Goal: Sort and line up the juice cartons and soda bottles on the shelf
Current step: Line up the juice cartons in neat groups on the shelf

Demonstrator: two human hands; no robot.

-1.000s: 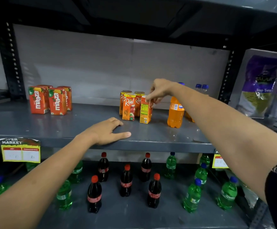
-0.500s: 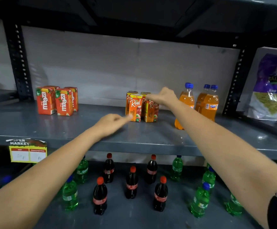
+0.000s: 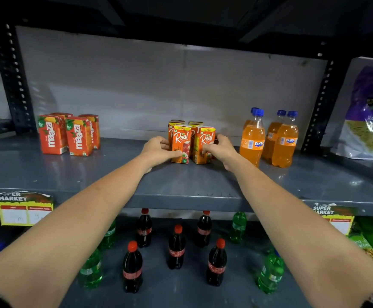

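Note:
Several orange Real juice cartons [image 3: 182, 141] stand in a tight two-by-two block at the middle of the grey upper shelf [image 3: 181, 185]. My left hand [image 3: 159, 150] presses against the block's left side, thumb across the front left carton. My right hand [image 3: 222, 148] cups the right side, fingers on the front right carton [image 3: 205, 141]. A group of red-orange Maaza cartons [image 3: 70, 135] stands at the left. Several orange Fanta bottles [image 3: 270, 138] with blue caps stand upright at the right.
On the lower shelf stand several dark cola bottles [image 3: 176, 247] with red caps and green Sprite bottles [image 3: 270, 272] scattered around them. Purple snack bags [image 3: 367, 116] hang at the far right. Price tags [image 3: 23, 210] are stuck on the shelf's front edge.
My left hand left the shelf's front and reached the left side of the Real cartons. My right hand came down from the top of a carton to the block's right side. The cartons now stand squared up.

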